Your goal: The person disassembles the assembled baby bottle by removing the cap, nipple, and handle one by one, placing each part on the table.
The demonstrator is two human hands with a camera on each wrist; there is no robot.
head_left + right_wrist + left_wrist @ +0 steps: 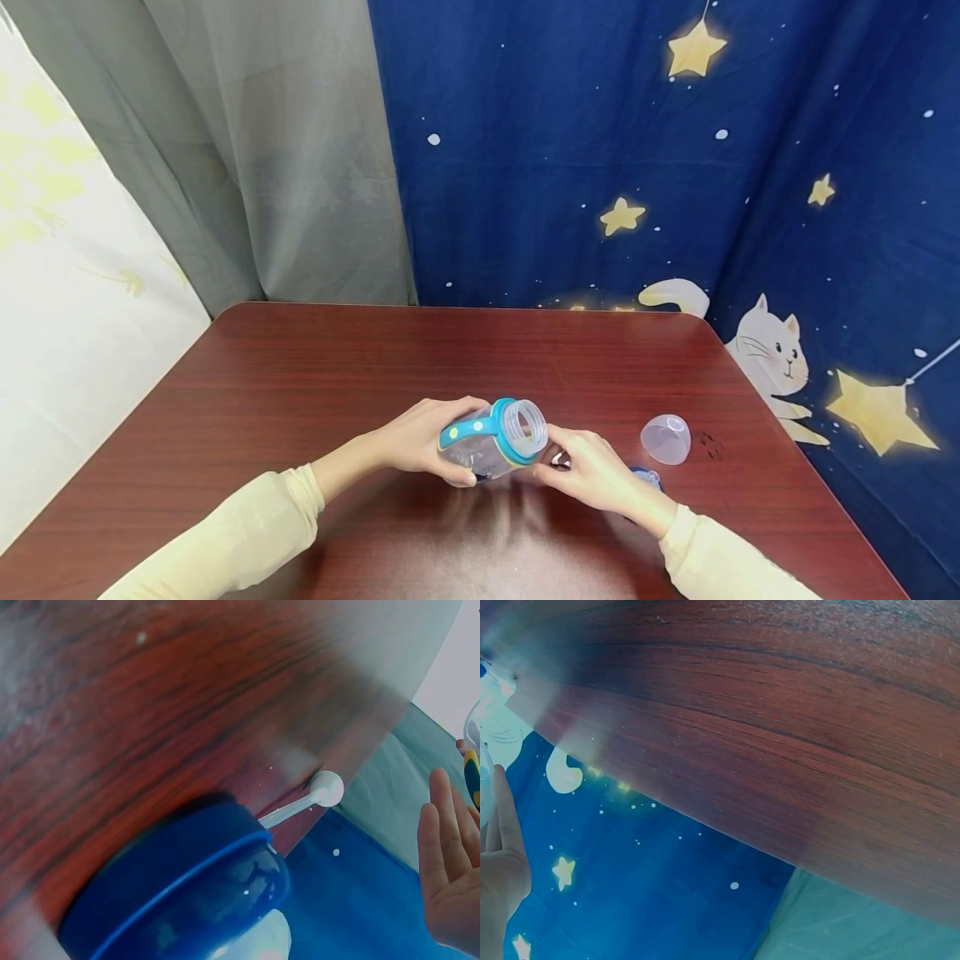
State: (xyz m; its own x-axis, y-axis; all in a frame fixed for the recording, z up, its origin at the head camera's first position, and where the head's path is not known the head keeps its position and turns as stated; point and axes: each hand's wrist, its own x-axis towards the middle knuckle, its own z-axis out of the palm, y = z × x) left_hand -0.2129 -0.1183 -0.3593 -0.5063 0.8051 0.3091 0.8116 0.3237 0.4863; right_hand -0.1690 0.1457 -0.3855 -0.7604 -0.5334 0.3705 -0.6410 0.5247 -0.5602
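In the head view, my left hand [427, 437] grips a clear baby bottle [480, 458] round its body, fingers over the top and thumb below. The bottle lies tilted, its uncapped mouth [527, 427] facing right. A teal handle collar [472, 429] with yellow trim sits round its neck. On the mouth side, my right hand [592, 471] pinches the collar between thumb and forefinger. The right wrist view shows several nearly straight fingers [450, 840] of that hand beside the collar. At the left wrist view's edge, only part of my left hand [502, 862] shows.
Right of my right hand, a clear dome cover [666, 439] rests on the dark red table [360, 358]. Partly behind the wrist lies a blue lid [647, 477]; close up, the lid [195, 885] has a straw [289, 810] with a round white end. Curtains hang behind the table.
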